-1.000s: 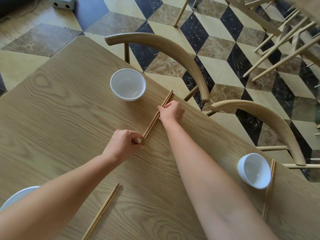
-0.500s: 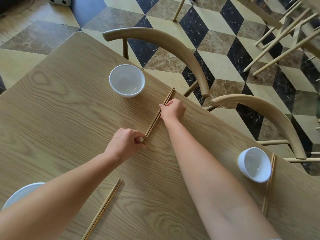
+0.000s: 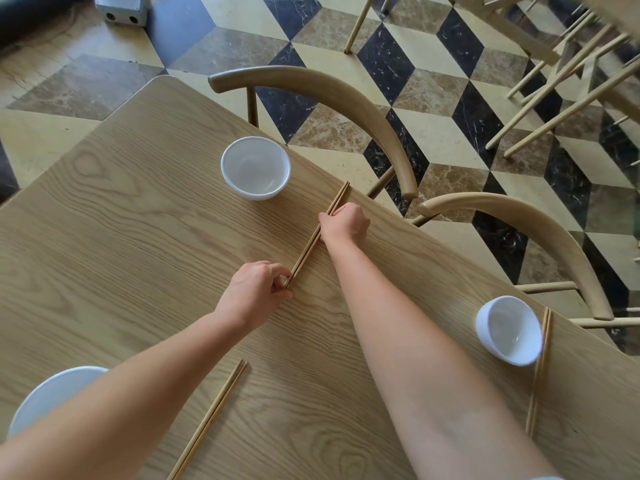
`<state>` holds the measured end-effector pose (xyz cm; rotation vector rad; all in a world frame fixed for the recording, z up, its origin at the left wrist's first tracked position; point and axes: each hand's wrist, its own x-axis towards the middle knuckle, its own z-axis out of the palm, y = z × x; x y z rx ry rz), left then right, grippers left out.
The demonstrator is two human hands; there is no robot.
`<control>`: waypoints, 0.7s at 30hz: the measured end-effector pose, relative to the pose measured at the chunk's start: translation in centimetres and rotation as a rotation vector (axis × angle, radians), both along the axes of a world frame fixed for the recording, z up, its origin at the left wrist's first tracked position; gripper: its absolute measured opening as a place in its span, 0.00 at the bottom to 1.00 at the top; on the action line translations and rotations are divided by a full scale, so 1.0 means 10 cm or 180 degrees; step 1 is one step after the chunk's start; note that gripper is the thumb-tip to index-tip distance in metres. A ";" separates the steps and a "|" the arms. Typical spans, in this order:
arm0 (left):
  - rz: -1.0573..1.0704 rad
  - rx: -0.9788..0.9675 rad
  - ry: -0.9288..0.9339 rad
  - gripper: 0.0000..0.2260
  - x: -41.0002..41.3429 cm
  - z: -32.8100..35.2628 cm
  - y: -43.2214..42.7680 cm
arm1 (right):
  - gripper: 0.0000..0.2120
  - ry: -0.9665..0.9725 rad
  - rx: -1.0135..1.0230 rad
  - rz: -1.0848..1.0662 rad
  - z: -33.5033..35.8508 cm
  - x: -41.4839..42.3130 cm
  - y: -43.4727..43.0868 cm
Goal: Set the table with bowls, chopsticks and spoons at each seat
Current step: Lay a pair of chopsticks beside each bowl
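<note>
Chopsticks [image 3: 315, 238] lie on the worktop [image 3: 138, 254] just right of the far bowl [image 3: 255, 168]; our left grip [image 3: 254, 289] pinches their near end, our right grip [image 3: 346, 225] curls round them farther up (both holding the pair).

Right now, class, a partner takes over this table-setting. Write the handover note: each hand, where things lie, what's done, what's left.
Left hand pinches the near end of the held chopsticks; right hand grips them farther up, beside the far bowl.
Done: three bowls out; right bowl has right chopsticks alongside, near bowl has near chopsticks.
Left: let go of this pair, then spoons; none in view.
</note>
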<state>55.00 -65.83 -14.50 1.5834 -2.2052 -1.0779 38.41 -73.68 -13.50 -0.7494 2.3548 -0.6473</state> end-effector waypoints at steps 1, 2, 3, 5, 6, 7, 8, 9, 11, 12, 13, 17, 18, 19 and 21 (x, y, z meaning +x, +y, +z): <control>0.0005 0.0006 -0.0009 0.14 0.00 0.00 0.00 | 0.10 -0.0003 0.0014 0.0004 0.00 -0.01 0.01; 0.0016 0.0003 -0.0014 0.14 -0.01 0.00 0.01 | 0.11 0.0006 0.0038 0.0012 0.01 -0.02 0.02; 0.0026 0.0002 -0.0020 0.14 -0.01 0.00 0.01 | 0.12 0.0027 0.0052 0.0018 0.02 -0.02 0.03; 0.0043 0.0030 -0.0023 0.15 -0.02 0.00 0.03 | 0.13 0.0027 0.0059 0.0017 0.03 -0.02 0.05; 0.0055 0.0056 -0.0025 0.15 -0.02 0.01 0.04 | 0.13 0.0020 0.0054 0.0009 0.04 -0.02 0.07; 0.0080 0.0071 -0.0028 0.14 -0.02 0.01 0.05 | 0.13 0.0014 0.0070 0.0002 0.04 -0.02 0.08; 0.0111 0.0096 -0.0028 0.14 -0.02 0.02 0.06 | 0.12 0.0007 0.0102 0.0002 0.04 -0.03 0.10; 0.0139 0.0126 -0.0027 0.14 -0.02 0.03 0.07 | 0.12 -0.0009 0.0126 -0.0002 0.03 -0.03 0.12; 0.0175 0.0156 -0.0067 0.15 -0.02 0.03 0.10 | 0.12 -0.0034 0.0092 0.0006 0.04 -0.04 0.17; 0.0175 0.0169 -0.0118 0.16 -0.01 0.04 0.11 | 0.13 -0.0054 0.0063 0.0008 0.06 -0.03 0.20; 0.0150 0.0191 -0.0188 0.18 0.00 0.05 0.13 | 0.14 -0.0086 0.0028 -0.0014 0.07 -0.04 0.22; 0.0069 0.0273 -0.0468 0.20 0.02 0.08 0.18 | 0.06 -0.0249 0.0057 -0.0048 0.03 0.03 0.29; 0.0060 0.0281 -0.0497 0.19 0.02 0.09 0.19 | 0.06 -0.0359 0.0076 -0.0104 -0.04 0.05 0.31; 0.0080 0.0264 -0.0498 0.18 0.01 0.08 0.20 | 0.09 -0.0445 0.0095 -0.0174 -0.13 0.08 0.31; 0.0143 0.0184 -0.0475 0.15 -0.01 0.05 0.20 | 0.11 -0.0446 0.0163 -0.0237 -0.30 0.10 0.30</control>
